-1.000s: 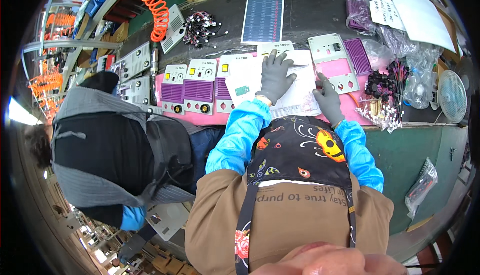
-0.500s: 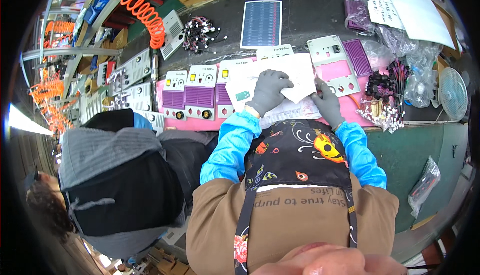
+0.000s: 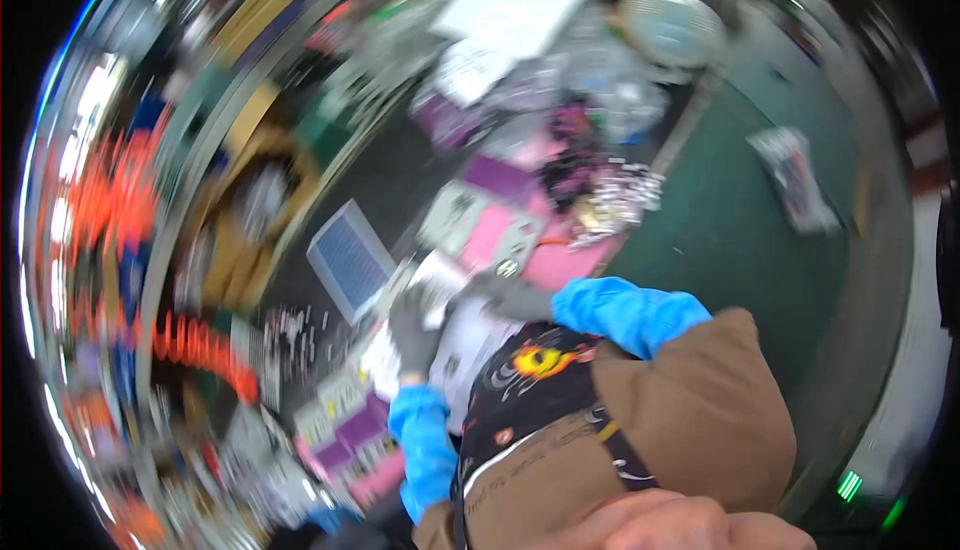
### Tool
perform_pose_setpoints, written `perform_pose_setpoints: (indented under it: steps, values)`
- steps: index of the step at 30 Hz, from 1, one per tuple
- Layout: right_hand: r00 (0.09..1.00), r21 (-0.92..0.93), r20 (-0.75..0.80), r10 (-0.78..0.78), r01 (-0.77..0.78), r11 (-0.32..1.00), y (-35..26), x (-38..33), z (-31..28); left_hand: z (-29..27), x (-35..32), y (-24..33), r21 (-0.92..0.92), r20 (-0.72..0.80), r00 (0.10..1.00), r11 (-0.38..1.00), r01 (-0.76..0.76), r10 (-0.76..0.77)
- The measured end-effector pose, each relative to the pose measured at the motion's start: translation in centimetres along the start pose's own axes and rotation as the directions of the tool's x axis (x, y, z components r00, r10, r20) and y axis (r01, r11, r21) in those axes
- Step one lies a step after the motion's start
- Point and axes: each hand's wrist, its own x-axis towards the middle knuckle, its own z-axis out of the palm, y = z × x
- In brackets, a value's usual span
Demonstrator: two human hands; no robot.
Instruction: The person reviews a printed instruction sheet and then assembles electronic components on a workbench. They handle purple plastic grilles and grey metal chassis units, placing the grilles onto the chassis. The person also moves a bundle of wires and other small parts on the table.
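Blurred counter point(image 3: 392, 178) slants as the view swings; left hand point(image 3: 413, 332) and right hand point(image 3: 512, 298) stay at the frame's central papers point(image 3: 472, 343), handling apparently continuing, each grip impossible to tell.

Dark workbench point(image 3: 392, 178), green surface point(image 3: 705, 205) alongside

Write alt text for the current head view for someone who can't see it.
A person's gray-gloved left hand and right hand are at white papers on a cluttered bench, too blurred to show their hold. Around them lie a pale panel, a blue sheet and wires.
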Motion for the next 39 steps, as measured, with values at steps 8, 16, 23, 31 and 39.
perform_pose_setpoints:
  steps: [8, 16, 23, 31, 39]
  values:
    - [0.615, 0.348, -0.633, 0.470, -0.316, 0.883, 1.7, -12.1, -12.7, -0.4, 0.9, 0.3, -0.045, 0.219, 0.976, 0.999, 0.002, 0.008]
    - [-0.391, 0.579, -0.749, 0.534, 0.006, 0.815, 4.9, -34.4, -24.9, 0.5, 0.2, -0.4, -0.081, 0.129, 0.992, 0.997, 0.022, -0.011]
    - [0.250, 0.431, -0.836, 0.488, -0.251, 0.867, 2.3, -18.8, -17.0, -0.8, -0.1, 0.3, -0.069, -0.004, 0.997, 0.994, 0.081, -0.082]
    - [0.990, -0.404, 0.044, -0.134, 0.141, 0.904, -4.9, 1.8, -4.5, -2.4, -7.5, 2.9, 0.021, -0.141, 0.889, 0.896, 0.443, -0.436]
    - [0.988, -0.079, 0.139, -0.064, 0.075, 0.994, -2.6, 7.2, -2.2, -1.2, -15.5, 4.5, 0.109, -0.169, 0.721, 0.715, 0.691, -0.672]
